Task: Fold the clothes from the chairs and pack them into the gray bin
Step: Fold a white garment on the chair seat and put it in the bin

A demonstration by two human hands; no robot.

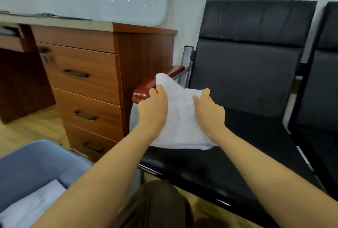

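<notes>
A white garment [180,118] lies partly folded on the left part of the black chair seat [228,154], one end draped up over the red-brown armrest [146,89]. My left hand [154,107] grips its left upper edge beside the armrest. My right hand [208,109] pinches its right upper corner. The gray bin [33,162] stands at the lower left on the floor, and a folded white cloth [31,204] lies inside it.
A wooden desk with a stack of drawers [87,89] stands left of the chair. A second black chair [321,89] adjoins on the right. My knee in dark trousers [155,205] is at the bottom centre. The floor is light wood.
</notes>
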